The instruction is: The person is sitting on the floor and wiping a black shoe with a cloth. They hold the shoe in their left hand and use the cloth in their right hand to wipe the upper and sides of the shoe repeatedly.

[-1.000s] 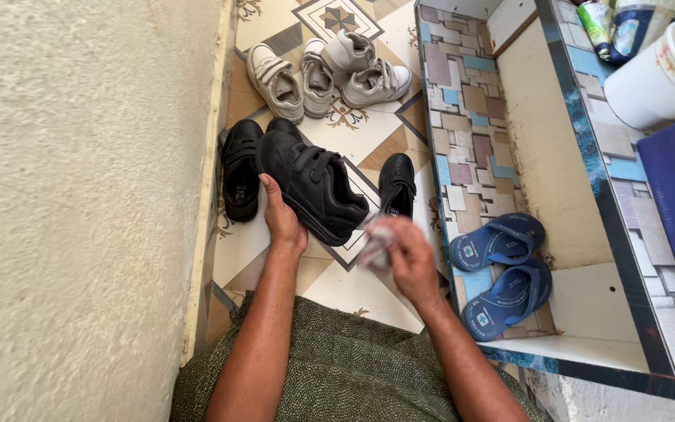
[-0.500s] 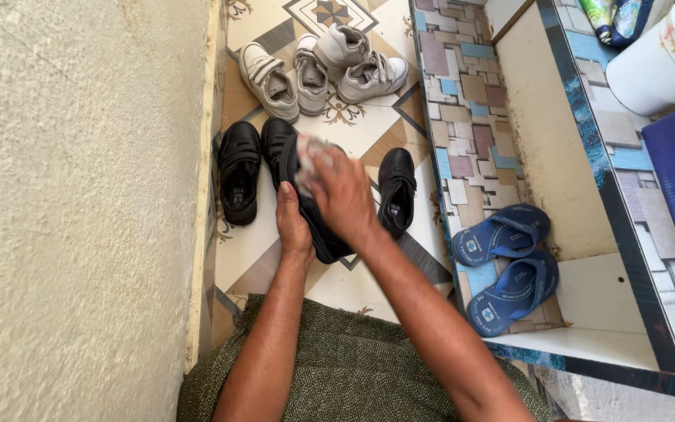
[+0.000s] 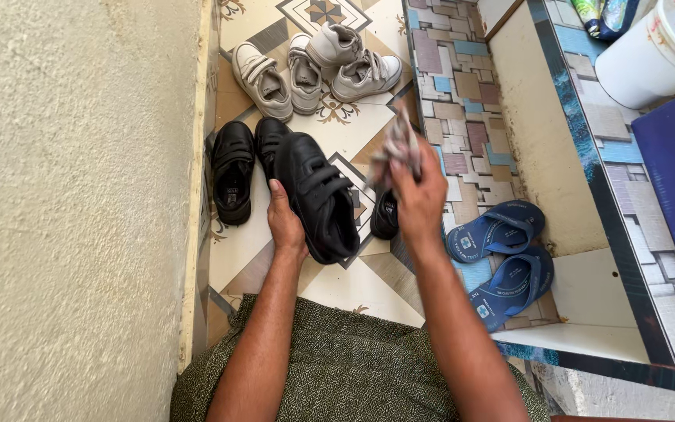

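A rough plaster wall (image 3: 72, 195) fills the left side of the frame, and a patterned tile floor (image 3: 353, 289) runs down the middle. At the right a tiled ledge (image 3: 611, 141) carries a white bucket (image 3: 658, 51) in the upper right corner. Low in the frame lies the person's green speckled garment (image 3: 345, 367). 2 blue sandals (image 3: 505, 258) sit side by side at lower right of centre. 4 pale grey shoes (image 3: 314, 66) cluster at top centre. In the middle of the frame, the left hand (image 3: 285, 223) grips the heel end of a black shoe (image 3: 322, 199), fingers wrapped on its side, tilting it off the floor. 2 more black shoes (image 3: 232, 180) stand just to its left. The right hand (image 3: 419, 199) is closed around a crumpled grey cloth (image 3: 396, 148), held up just to the right of the black shoe, apart from it. Beneath that hand another black shoe (image 3: 384, 219) peeks out.
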